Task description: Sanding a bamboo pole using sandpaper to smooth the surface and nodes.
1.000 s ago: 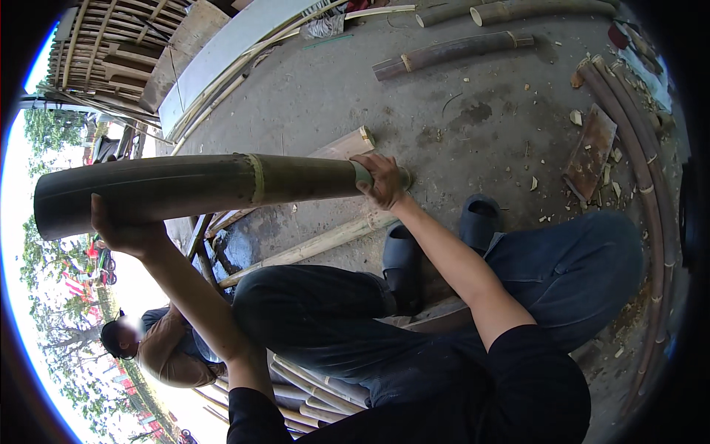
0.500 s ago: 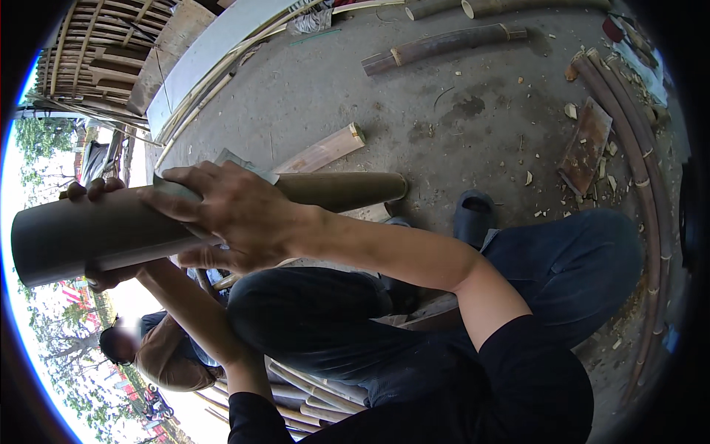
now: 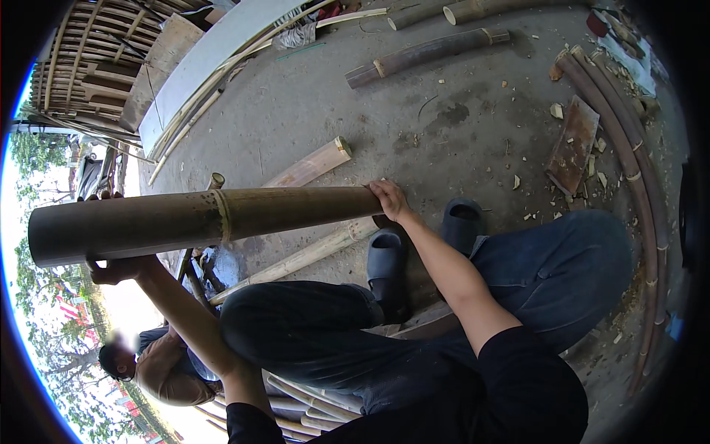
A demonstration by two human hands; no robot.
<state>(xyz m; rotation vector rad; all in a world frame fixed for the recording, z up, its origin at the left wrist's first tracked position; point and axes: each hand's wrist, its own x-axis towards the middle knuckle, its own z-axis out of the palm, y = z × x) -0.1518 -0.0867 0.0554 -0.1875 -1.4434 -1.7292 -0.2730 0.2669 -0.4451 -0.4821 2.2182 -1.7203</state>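
A thick, dark brown bamboo pole lies across in front of me, its wide end at the left. A pale ringed node crosses it near the middle. My left hand is wrapped round the pole from below near the wide end, thumb on the near side and fingertips showing over the far side. At the pole's right end my right hand grips the tip, fingers curled over it. Whether anything else is in my right palm is hidden.
A split bamboo piece and a dark bamboo length lie on the concrete floor. Long poles and a rusty plate stand right among wood chips. Another person sits lower left. A pale pole lies below mine.
My right hand has moved from the pole's left part, where it pressed a grey-green cloth or sheet, to the right end. That sheet no longer shows. The pole has turned slightly, baring its node.
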